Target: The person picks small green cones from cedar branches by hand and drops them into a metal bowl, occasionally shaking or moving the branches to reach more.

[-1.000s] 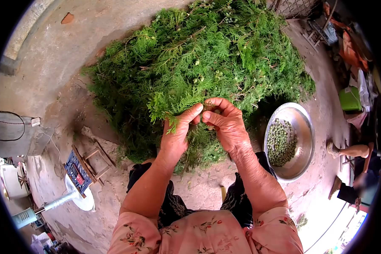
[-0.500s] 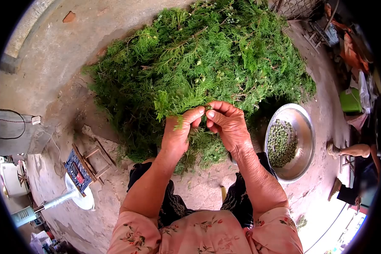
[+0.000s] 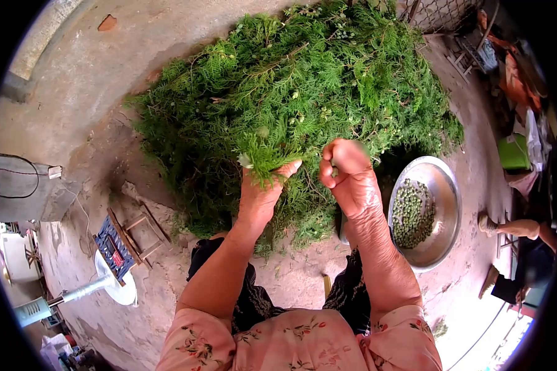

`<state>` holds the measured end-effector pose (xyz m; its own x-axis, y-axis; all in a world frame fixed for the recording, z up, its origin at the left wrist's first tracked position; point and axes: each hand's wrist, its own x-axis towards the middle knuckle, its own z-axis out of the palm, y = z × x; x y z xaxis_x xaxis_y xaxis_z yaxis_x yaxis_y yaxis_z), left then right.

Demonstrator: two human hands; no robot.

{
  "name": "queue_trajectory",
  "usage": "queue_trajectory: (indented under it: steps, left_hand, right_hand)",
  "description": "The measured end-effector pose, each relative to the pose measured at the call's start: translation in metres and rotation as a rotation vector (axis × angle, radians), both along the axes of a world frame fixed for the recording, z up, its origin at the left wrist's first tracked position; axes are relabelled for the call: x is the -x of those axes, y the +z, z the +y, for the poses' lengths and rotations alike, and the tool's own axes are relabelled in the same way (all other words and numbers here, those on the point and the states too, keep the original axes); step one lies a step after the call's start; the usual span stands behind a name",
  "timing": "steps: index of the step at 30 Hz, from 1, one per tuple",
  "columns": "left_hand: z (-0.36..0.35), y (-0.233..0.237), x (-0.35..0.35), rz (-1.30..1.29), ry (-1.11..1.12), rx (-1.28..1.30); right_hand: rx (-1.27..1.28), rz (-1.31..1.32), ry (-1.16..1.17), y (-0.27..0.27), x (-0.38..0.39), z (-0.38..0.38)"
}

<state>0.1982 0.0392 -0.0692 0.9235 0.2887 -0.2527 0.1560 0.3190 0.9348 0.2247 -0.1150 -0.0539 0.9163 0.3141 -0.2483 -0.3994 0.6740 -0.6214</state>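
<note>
My left hand is closed on a feathery green conifer sprig, whose leaves cover part of the fingers. To its right, and apart from it, my right hand is raised with curled fingers, its tips partly blurred. A small round green cone shows between those fingers. Both hands are over the near side of a large heap of cut conifer branches. Beside my right forearm stands a metal basin with many small green cones in it.
At left are a small wooden stool and a white stand with a round base. Another person's leg shows at the right edge. A green container and bags lie along the right side.
My hands have parted. The right one has moved up and to the right with the small green cone, while the left stays near its place with the sprig.
</note>
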Motion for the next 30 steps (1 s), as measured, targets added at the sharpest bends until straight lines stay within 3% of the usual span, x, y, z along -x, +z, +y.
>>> queue_trajectory:
  steps: [3, 4, 5, 7, 9, 11, 13, 14, 16, 17, 19, 21, 23, 30]
  left_hand:
    - [0.001, -0.012, -0.004, -0.158, 0.01, -0.177]
    - [0.002, -0.01, -0.004, -0.148, -0.019, 0.158]
    - [0.003, -0.013, -0.004, -0.148, -0.017, 0.158]
    - [0.006, -0.021, -0.004, -0.184, -0.072, -0.292]
    - [0.004, -0.022, -0.002, -0.127, -0.042, -0.455]
    - [0.005, -0.022, -0.004, -0.103, -0.102, -0.639]
    - [0.004, -0.02, -0.001, -0.091, -0.115, -0.723]
    - [0.007, -0.02, -0.001, -0.092, -0.188, -0.675]
    - [0.01, -0.015, -0.002, -0.009, -0.317, -0.434]
    - [0.01, -0.009, -0.002, -0.01, -0.317, -0.434]
    - [0.009, 0.004, -0.001, 0.117, -0.314, 0.005]
    - [0.014, 0.008, -0.002, 0.107, -0.391, 0.036]
    - [0.013, 0.02, -0.002, 0.148, -0.339, 0.277]
    - [0.012, 0.018, 0.001, 0.149, -0.163, 0.283]
  right_hand:
    - [0.077, -0.039, 0.014, 0.011, 0.003, -0.001]
    - [0.191, -0.082, 0.011, 0.014, 0.004, -0.001]
    - [0.305, -0.125, 0.009, 0.016, 0.005, -0.001]
    - [0.359, -0.208, 0.033, 0.021, 0.008, 0.001]
    - [0.584, -0.472, 0.073, 0.025, 0.014, 0.008]
    - [0.662, -0.549, 0.072, 0.021, 0.017, 0.016]
    - [0.927, -0.721, 0.07, 0.005, 0.011, 0.014]
    - [0.928, -0.72, 0.069, 0.004, 0.01, 0.014]
    - [0.774, -0.238, 0.072, 0.008, 0.008, 0.016]
    - [0.775, -0.239, 0.071, 0.01, 0.006, 0.014]
    - [0.715, -0.095, 0.188, 0.013, 0.003, 0.009]
    - [0.717, -0.112, 0.187, 0.006, 0.001, 0.008]
    - [0.795, -0.184, 0.216, 0.003, 0.0, 0.006]
    - [0.798, -0.16, 0.235, 0.007, -0.001, 0.005]
